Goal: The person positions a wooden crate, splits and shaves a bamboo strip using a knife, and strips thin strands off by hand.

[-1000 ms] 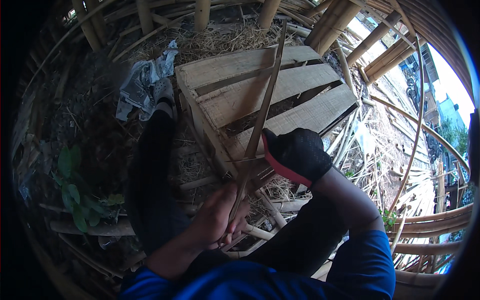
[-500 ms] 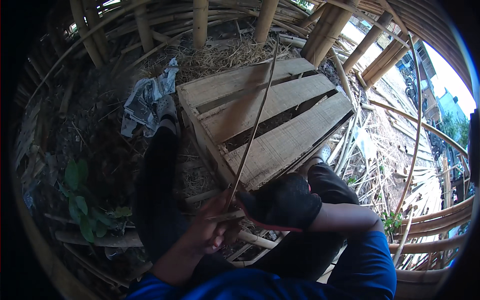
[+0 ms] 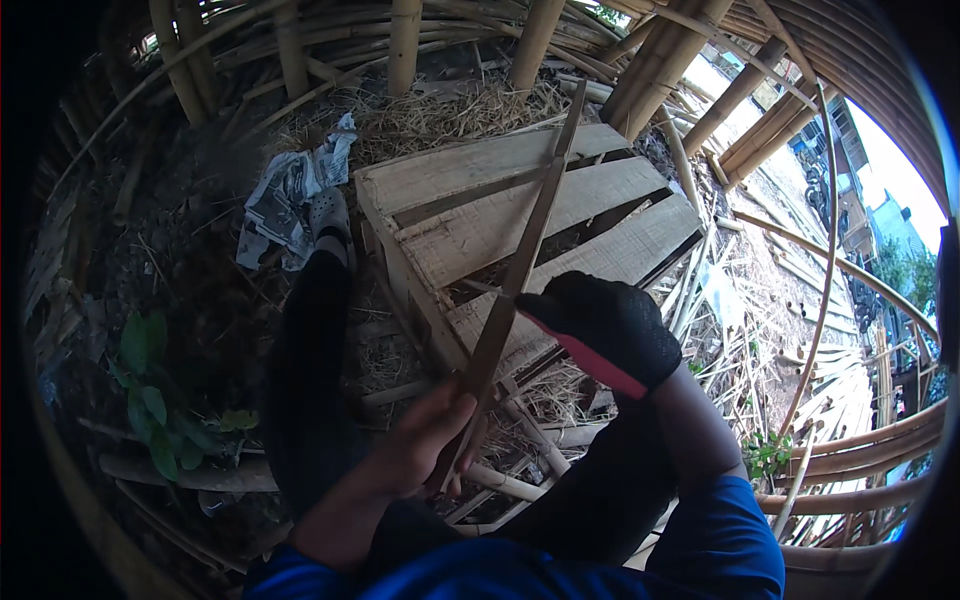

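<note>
A long bamboo strip (image 3: pixel 530 235) runs slanting up from my lap, over the slatted wooden crate (image 3: pixel 590 195). My bare left hand (image 3: pixel 425 440) is closed around the strip's lower end. My right hand (image 3: pixel 610 325), in a black glove with a red-pink palm side, is closed beside the strip's middle. From its fingers a thin, pale knife blade (image 3: pixel 485 287) seems to stick out across the strip; the handle is hidden in the glove. The crate stands between my feet, its slats facing up with gaps between them.
Crumpled newspaper (image 3: pixel 285 205) lies by my left shoe. Thick bamboo posts (image 3: pixel 405 45) and stacked poles stand at the far side. A leafy plant (image 3: pixel 155 400) grows at the left. Split bamboo pieces (image 3: pixel 850 400) litter the ground at right, behind a bent bamboo rail (image 3: pixel 880 490).
My right hand has moved up and away from my left hand, along the strip. The strip has turned to show its broader face and tilts further right.
</note>
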`<state>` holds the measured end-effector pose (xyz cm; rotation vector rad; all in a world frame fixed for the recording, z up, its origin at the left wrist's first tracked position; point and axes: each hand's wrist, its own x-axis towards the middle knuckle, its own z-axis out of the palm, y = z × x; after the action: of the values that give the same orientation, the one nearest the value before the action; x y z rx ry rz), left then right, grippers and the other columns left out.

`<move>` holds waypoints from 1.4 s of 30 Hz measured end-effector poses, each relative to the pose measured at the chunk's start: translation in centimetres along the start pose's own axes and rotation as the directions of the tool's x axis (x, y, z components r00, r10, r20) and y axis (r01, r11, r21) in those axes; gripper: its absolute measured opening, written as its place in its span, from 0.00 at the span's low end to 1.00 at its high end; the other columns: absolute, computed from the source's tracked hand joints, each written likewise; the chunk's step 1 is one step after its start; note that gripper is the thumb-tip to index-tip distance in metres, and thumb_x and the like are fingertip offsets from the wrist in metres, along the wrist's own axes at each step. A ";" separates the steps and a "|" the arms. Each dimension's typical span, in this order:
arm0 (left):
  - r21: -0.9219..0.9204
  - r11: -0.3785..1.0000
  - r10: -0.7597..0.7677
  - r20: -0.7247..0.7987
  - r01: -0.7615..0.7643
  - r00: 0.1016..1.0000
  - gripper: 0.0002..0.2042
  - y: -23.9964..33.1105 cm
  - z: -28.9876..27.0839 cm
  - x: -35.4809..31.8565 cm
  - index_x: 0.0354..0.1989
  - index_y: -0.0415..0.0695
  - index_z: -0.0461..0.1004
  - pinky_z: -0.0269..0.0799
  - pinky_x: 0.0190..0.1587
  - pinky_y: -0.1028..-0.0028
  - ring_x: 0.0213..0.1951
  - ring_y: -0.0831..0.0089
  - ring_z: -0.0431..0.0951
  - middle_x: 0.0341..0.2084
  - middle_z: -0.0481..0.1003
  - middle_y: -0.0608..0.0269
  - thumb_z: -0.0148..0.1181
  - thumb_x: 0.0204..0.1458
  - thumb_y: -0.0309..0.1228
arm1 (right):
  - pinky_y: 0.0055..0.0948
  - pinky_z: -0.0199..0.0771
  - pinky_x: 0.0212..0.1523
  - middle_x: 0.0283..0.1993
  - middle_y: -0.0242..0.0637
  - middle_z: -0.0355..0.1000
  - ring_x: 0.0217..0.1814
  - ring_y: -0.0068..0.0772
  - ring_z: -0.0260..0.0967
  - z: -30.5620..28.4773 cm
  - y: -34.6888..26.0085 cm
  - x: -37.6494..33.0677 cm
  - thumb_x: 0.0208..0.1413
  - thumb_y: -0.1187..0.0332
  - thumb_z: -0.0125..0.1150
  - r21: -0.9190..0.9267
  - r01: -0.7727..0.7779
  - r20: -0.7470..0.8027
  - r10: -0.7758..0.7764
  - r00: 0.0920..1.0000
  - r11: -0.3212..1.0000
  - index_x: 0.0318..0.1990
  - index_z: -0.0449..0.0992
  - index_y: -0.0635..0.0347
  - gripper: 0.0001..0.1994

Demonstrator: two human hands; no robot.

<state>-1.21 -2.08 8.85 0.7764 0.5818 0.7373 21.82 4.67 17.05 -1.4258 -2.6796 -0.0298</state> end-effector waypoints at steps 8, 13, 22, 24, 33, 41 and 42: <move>0.348 0.937 0.095 -0.229 -0.009 0.969 0.23 1.9 0.4 1.4 0.62 0.37 0.63 0.64 0.14 0.82 0.11 0.81 0.66 0.15 0.69 0.62 0.46 0.61 0.37 | 0.47 0.71 0.51 0.50 0.45 0.74 0.52 0.52 0.72 1.8 6.4 2.4 0.63 0.52 0.48 0.283 -0.554 -0.163 0.608 0.777 0.783 0.52 0.74 0.53 0.19; 0.767 0.597 0.648 -0.287 -0.236 0.706 0.17 0.7 -2.8 4.8 0.52 0.36 0.75 0.58 0.24 0.82 0.21 0.88 0.63 0.18 0.67 0.73 0.48 0.62 0.34 | 0.38 0.68 0.58 0.57 0.45 0.71 0.59 0.46 0.70 2.0 7.4 3.4 0.64 0.53 0.51 0.428 -0.522 -0.267 0.655 0.707 0.738 0.59 0.71 0.51 0.21; 0.848 0.515 0.658 -0.300 -0.122 0.691 0.20 2.5 0.6 2.2 0.55 0.36 0.72 0.64 0.26 0.80 0.22 0.83 0.65 0.20 0.69 0.68 0.44 0.63 0.38 | 0.23 0.67 0.41 0.42 0.32 0.74 0.38 0.19 0.66 -5.6 13.2 -7.6 0.65 0.57 0.53 0.657 -0.231 -0.559 0.670 0.489 0.718 0.59 0.72 0.58 0.20; 0.916 0.316 0.869 -0.174 -0.247 0.464 0.21 2.6 1.5 1.8 0.55 0.35 0.70 0.57 0.25 0.82 0.21 0.82 0.64 0.20 0.68 0.67 0.42 0.64 0.39 | 0.20 0.66 0.39 0.39 0.28 0.73 0.37 0.15 0.63 -4.7 15.9 -12.6 0.65 0.57 0.54 0.744 -0.276 -0.530 0.789 0.310 0.608 0.58 0.72 0.59 0.20; 0.787 0.290 0.726 0.189 -0.544 0.661 0.11 -1.2 11.4 2.2 0.41 0.33 0.71 0.67 0.22 0.79 0.19 0.75 0.72 0.16 0.72 0.60 0.50 0.54 0.28 | 0.44 0.73 0.49 0.48 0.59 0.73 0.51 0.56 0.72 21.9 25.6 -33.1 0.59 0.64 0.42 0.157 -0.987 0.060 0.998 -0.008 -0.018 0.43 0.77 0.67 0.18; 0.804 0.339 0.586 0.226 -0.488 0.778 0.10 -4.1 13.5 7.5 0.41 0.35 0.73 0.70 0.24 0.79 0.17 0.76 0.74 0.14 0.72 0.61 0.51 0.53 0.25 | 0.44 0.73 0.49 0.45 0.52 0.76 0.49 0.55 0.73 33.2 24.0 -31.4 0.55 0.50 0.53 0.483 -0.857 0.215 0.973 -0.081 -0.178 0.40 0.81 0.57 0.21; 0.792 0.370 0.580 0.212 -0.485 0.787 0.10 -4.8 13.7 8.2 0.41 0.35 0.73 0.69 0.24 0.80 0.17 0.76 0.74 0.14 0.72 0.61 0.51 0.54 0.25 | 0.44 0.72 0.50 0.46 0.52 0.76 0.50 0.54 0.73 34.2 25.0 -32.0 0.54 0.48 0.53 0.462 -0.857 0.194 0.969 -0.153 -0.228 0.41 0.81 0.56 0.21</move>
<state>15.12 -3.76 11.48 1.9071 0.7882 1.1301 57.41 -5.47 -21.03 -2.5345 -0.4921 0.4840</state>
